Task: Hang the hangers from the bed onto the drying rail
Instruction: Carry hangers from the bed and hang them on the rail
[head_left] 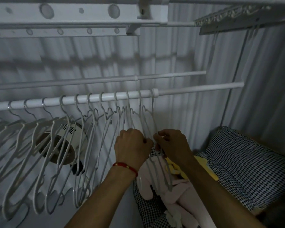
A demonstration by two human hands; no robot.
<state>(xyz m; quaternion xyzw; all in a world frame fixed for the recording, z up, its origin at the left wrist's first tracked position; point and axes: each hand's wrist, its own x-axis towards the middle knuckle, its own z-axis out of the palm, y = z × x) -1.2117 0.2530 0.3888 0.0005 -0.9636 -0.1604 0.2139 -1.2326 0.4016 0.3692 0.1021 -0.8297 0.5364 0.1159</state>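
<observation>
A white drying rail (105,98) is running across the middle of the view, sloping up toward 3 o'clock, and a row of pale hangers (44,145) is hanging from it by the hooks, fanning out toward 9 o'clock. Behind those hangers, at about 8 o'clock from the picture's centre, a round white fan (62,142) is showing between the wires. A second thinner rail (95,80) is lying just above the first, and a perforated white bar (64,12) is crossing the top at 12 o'clock.

The left hand (132,144), with a red bracelet (125,167) on its wrist, is curling its fingers (146,140) around the wires of the last hangers on the rail, which are running up from the fist toward 12 o'clock. Just beside it at 3 o'clock, the right hand (171,143) is pinching the thin wires of a few more hangers (161,171); these are dangling from its fingers (158,137) toward 6 o'clock. Whether their hooks are already on the rail I cannot tell. The two hands are nearly touching.

Below the hands, pink and yellow clothes (179,186) are lying on the bed (247,165), whose black-and-white checked cover is filling the area from 3 to 5 o'clock. A white curtain (262,79) is hanging at 2 o'clock.
</observation>
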